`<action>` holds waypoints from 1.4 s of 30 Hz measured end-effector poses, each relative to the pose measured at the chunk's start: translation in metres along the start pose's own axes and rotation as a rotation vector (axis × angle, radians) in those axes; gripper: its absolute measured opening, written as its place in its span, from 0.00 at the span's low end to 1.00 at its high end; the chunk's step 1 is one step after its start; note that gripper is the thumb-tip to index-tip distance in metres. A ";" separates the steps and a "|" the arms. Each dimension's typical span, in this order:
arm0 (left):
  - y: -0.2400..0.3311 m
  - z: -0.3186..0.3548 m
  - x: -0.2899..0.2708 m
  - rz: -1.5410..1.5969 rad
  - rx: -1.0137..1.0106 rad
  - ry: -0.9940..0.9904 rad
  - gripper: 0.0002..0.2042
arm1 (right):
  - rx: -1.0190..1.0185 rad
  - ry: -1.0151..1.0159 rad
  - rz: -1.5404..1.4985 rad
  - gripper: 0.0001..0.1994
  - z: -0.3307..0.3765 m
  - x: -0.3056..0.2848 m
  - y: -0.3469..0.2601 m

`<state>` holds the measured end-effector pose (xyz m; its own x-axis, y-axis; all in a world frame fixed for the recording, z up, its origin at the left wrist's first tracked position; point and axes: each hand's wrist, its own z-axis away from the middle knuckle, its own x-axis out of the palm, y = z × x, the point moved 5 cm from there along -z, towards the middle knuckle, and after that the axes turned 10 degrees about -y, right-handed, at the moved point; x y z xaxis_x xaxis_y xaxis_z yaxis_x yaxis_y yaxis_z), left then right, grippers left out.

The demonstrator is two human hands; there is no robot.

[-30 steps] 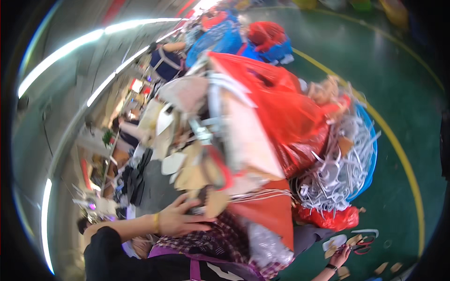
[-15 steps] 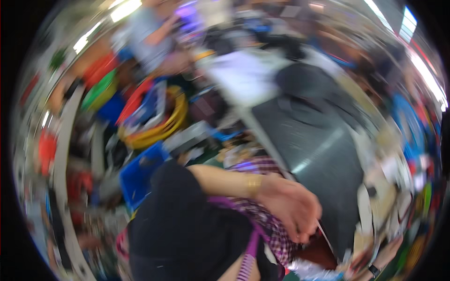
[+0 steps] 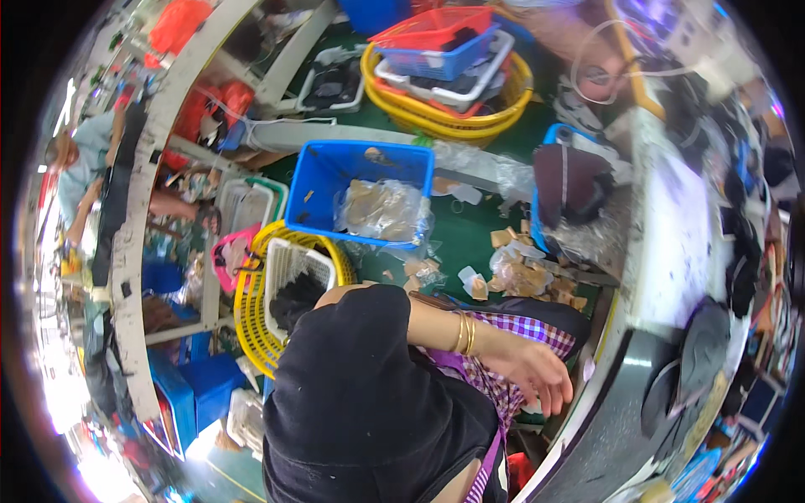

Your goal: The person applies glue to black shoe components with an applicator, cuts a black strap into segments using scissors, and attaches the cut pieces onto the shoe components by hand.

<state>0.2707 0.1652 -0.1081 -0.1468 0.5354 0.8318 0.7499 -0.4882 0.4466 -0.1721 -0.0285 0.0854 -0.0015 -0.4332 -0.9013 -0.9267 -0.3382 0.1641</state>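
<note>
My left hand (image 3: 537,373) hangs over my lap beside the work table, its fingers loosely bent and apart, with nothing in it. Two gold bangles (image 3: 466,333) circle that wrist. Below the hand lies a purple checked apron (image 3: 528,330). Nearest to it on the right is the table's dark grey board (image 3: 619,409), with black flat rounded pieces (image 3: 703,337) lying on it. My right hand is not visible.
A blue bin (image 3: 360,152) holding clear plastic bags stands on the green floor. Beyond it are stacked baskets in a yellow tub (image 3: 449,126). Another yellow basket (image 3: 251,314) is close by my left arm. Scraps (image 3: 520,272) litter the floor near the table leg.
The view has swung left and down, bringing the bins and floor into sight and the table to the right edge. My left hand stays empty. A hand at the lower right is gone from view.
</note>
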 end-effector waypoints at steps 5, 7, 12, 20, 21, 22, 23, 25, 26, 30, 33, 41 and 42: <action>0.048 0.154 -0.104 -1.432 0.250 1.384 0.15 | -0.192 0.104 -0.003 0.11 -0.066 -0.006 -0.153; 0.046 0.233 -0.139 -1.715 0.192 1.842 0.26 | -0.261 0.190 0.020 0.10 -0.078 -0.034 -0.215; 0.016 0.342 -0.201 -0.689 -0.156 2.175 0.39 | -0.612 -0.369 -0.379 0.18 -0.136 0.046 -0.351; 0.007 0.311 -0.250 -0.761 -0.334 2.047 0.37 | -0.734 -0.567 0.112 0.27 -0.096 0.122 -0.434; 0.003 0.298 -0.254 -0.764 -0.357 2.010 0.38 | -0.740 -0.561 0.114 0.27 -0.095 0.126 -0.433; -0.002 0.286 -0.265 -0.800 -0.343 1.967 0.38 | -0.735 -0.506 0.092 0.26 -0.097 0.129 -0.430; -0.009 0.272 -0.275 -0.831 -0.330 1.922 0.38 | -0.731 -0.453 0.072 0.25 -0.098 0.131 -0.427; -0.005 0.238 -0.281 -0.943 -0.166 1.815 0.39 | -0.742 -0.439 0.061 0.24 -0.099 0.134 -0.422; 0.005 0.219 -0.278 -0.917 -0.217 1.733 0.38 | -0.748 -0.426 0.045 0.23 -0.102 0.136 -0.419; -0.026 0.189 -0.374 -1.260 0.000 1.772 0.36 | -0.854 -0.409 -0.041 0.21 -0.101 0.133 -0.436; 0.032 0.151 -0.346 -1.225 0.096 1.575 0.27 | -0.801 -0.327 -0.014 0.20 -0.101 0.142 -0.424; 0.025 0.235 -0.224 -1.188 -0.097 1.876 0.14 | -0.793 -0.259 -0.147 0.18 -0.100 0.152 -0.409; 0.024 0.249 -0.208 -1.130 -0.132 1.964 0.15 | -0.786 -0.239 -0.128 0.18 -0.101 0.156 -0.409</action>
<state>0.4805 0.2136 -0.3527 -0.6508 -0.5388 -0.5350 -0.0891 -0.6456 0.7585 0.2446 -0.0418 -0.0819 -0.0762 -0.1924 -0.9783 -0.3922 -0.8963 0.2068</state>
